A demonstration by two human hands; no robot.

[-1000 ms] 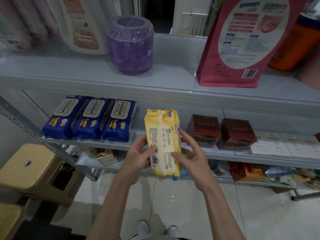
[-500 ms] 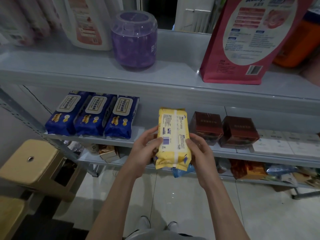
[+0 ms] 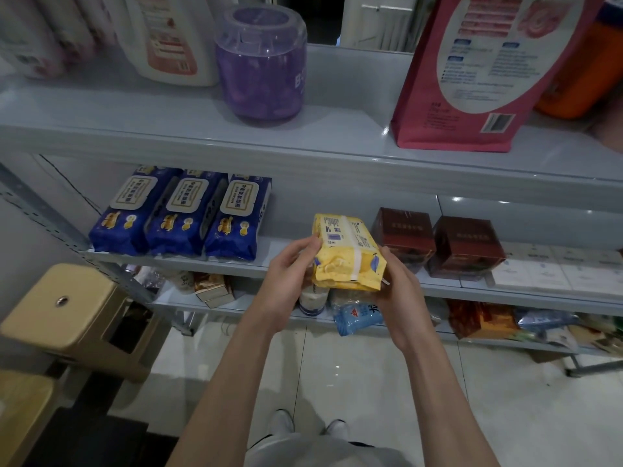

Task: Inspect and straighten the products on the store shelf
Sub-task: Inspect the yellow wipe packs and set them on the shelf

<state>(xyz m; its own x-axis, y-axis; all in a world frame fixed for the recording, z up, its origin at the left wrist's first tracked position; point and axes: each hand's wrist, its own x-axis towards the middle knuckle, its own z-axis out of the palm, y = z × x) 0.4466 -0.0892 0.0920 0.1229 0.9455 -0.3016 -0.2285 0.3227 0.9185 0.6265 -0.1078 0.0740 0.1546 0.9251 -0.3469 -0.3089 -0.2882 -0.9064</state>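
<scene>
A yellow wipes pack (image 3: 347, 252) is held between both hands in front of the middle shelf (image 3: 276, 267), tilted with its far end toward the shelf. My left hand (image 3: 290, 281) grips its left side, thumb near the top corner. My right hand (image 3: 401, 291) cups its right side and underside. Three blue wipes packs (image 3: 178, 214) lean in a row on the same shelf to the left. Two dark red boxes (image 3: 435, 242) sit on it to the right.
The top shelf (image 3: 337, 143) carries a purple jar (image 3: 261, 62), a white detergent bottle (image 3: 168, 35) and a pink bag (image 3: 485, 69). White flat boxes (image 3: 556, 273) lie at the right. A lower shelf holds mixed packets, one of them blue (image 3: 359, 316). A tan stool (image 3: 67, 311) stands at the left.
The yellow pack has tipped from upright to nearly flat and moved toward the gap on the middle shelf, with both hands still holding it.
</scene>
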